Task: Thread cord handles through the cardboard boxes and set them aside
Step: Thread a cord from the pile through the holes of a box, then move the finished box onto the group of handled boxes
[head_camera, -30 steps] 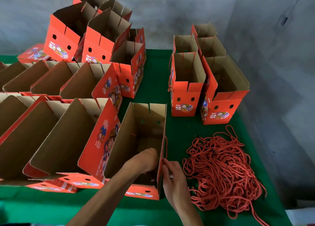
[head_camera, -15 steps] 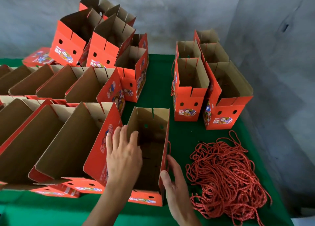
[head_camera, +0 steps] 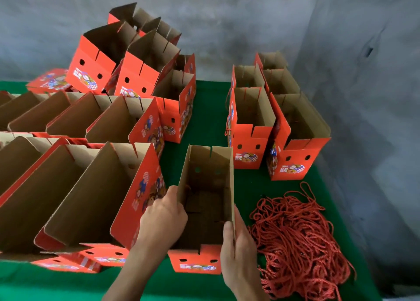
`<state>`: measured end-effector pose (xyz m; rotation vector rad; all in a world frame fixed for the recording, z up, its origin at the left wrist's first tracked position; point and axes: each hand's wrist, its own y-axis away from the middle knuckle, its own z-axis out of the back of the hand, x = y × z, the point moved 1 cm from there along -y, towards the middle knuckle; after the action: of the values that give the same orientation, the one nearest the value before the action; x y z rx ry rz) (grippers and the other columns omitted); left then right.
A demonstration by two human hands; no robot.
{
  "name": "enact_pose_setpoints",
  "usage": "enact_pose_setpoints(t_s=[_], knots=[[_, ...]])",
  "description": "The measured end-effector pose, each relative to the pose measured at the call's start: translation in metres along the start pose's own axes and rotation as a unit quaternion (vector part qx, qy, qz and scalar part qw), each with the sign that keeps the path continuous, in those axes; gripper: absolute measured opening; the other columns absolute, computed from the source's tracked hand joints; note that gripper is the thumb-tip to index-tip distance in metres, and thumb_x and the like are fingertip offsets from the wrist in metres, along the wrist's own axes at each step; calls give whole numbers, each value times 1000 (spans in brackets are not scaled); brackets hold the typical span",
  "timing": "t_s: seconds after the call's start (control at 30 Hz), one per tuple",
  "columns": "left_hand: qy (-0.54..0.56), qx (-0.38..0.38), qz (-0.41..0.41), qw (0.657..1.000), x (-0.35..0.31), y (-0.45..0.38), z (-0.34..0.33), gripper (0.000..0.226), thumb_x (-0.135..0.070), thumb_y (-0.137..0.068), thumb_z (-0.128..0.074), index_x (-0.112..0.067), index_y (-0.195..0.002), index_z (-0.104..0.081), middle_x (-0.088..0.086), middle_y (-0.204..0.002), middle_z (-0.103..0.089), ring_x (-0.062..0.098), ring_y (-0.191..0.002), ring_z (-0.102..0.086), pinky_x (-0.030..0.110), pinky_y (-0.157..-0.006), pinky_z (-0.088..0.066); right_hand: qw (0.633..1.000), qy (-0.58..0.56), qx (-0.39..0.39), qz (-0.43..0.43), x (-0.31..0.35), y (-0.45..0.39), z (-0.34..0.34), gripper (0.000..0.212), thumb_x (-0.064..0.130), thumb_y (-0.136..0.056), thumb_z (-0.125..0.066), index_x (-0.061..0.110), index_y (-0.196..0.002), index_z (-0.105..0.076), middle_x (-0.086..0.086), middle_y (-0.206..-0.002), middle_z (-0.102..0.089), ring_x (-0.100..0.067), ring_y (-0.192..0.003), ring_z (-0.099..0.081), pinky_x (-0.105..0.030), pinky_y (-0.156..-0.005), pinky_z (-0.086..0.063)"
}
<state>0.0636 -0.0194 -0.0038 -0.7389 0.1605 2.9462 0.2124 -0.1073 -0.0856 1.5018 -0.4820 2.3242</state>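
Finished boxes (head_camera: 250, 128): five, grouped beyond my open box (head_camera: 209, 196)
Cord pile (head_camera: 300, 239): one, right of it
Left grip (head_camera: 162, 216): curled over its left wall
Right grip (head_camera: 236, 248): clasping its right wall

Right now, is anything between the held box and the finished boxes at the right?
Nothing visible: both hands grip the open box, and bare green table lies between it and the finished boxes.
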Motion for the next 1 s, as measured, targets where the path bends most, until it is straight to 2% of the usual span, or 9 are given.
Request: enact_pose_setpoints(t_s=[0.2, 0.3, 0.4, 0.47, 0.57, 0.63, 0.73, 0.87, 1.0], knots=[[99, 62, -36, 993, -37, -5, -9, 30, -27, -99, -49, -36, -125, -59, 1, -99, -72, 28, -89, -71, 48, -82, -59, 989, 21, -145, 2, -5, -14, 40, 48, 55, -105, -25, 44, -145, -50, 37, -135, -51, 30, -119, -41, 4, -96, -30], [173, 99, -52, 979, -55, -19, -24, 19, -25, -97, -51, -30, -108, -66, -5, -86, -74, 17, -77, -72, 45, -76, -62, 976, 24, -217, -7, -8, -27, 57, 63, 57, -101, -24, 26, -144, -58, 14, -136, -64, 8, -121, -55, -10, -99, -41], [268, 123, -65, 953, -70, -36, -42, 24, -28, -98, -53, -37, -118, -64, -2, -93, -76, 20, -84, -74, 48, -82, -61, 974, 9, -228, 3, -11, -55, 68, 61, 52, -105, -26, 18, -144, -58, -2, -132, -69, -15, -122, -64, -26, -98, -52], [337, 192, -24, 921, -72, -46, -52, 37, -39, -99, -54, -59, -129, -51, -7, -106, -74, 23, -93, -74, 53, -80, -62, 976, 2, -217, 17, -15, -74, 71, 53, 43, -110, -29, 15, -145, -56, -4, -134, -68, -15, -124, -63, -27, -101, -53], [394, 320, 69, 859, -73, -58, -66, 42, -51, -97, -54, -81, -121, -36, -6, -131, -67, 33, -115, -67, 52, -62, -62, 984, 3, -180, 18, -27, -95, 71, 53, 40, -109, -31, 12, -149, -52, -6, -142, -62, -16, -133, -57, -15, -107, -44], [415, 309, 97, 850, -75, -69, -79, 45, -46, -100, -51, -70, -134, -34, 2, -144, -57, 38, -126, -58, 57, -68, -62, 988, 11, -156, 18, -35, -104, 70, 58, 46, -107, -30, 13, -151, -49, -4, -146, -59, -15, -137, -53, -5, -106, -37], [446, 251, 130, 849, -84, -82, -93, 33, -36, -103, -42, -47, -134, -47, 4, -134, -62, 37, -118, -61, 66, -75, -59, 989, 14, -148, 28, -41, -110, 68, 57, 55, -107, -29, 21, -146, -53, 4, -142, -60, -6, -133, -54, -20, -110, -45], [492, 216, 182, 824, -89, -91, -101, 18, -38, -106, -41, -33, -100, -57, -1, -106, -65, 34, -97, -66, 72, -76, -55, 951, 60, -288, 93, -61, -83, 60, 19, 46, -104, -53, 29, -111, -51, 10, -104, -56, -9, -94, -61, -37, -73, -57], [501, 207, 199, 816, -90, -99, -102, 20, -40, -107, -43, -30, -123, -51, -3, -105, -56, 29, -89, -59, 77, -80, -51, 952, 59, -279, 112, -80, -50, 45, 21, 42, -103, -54, 27, -116, -48, 20, -105, -50, -8, -86, -59, -29, -70, -53]])
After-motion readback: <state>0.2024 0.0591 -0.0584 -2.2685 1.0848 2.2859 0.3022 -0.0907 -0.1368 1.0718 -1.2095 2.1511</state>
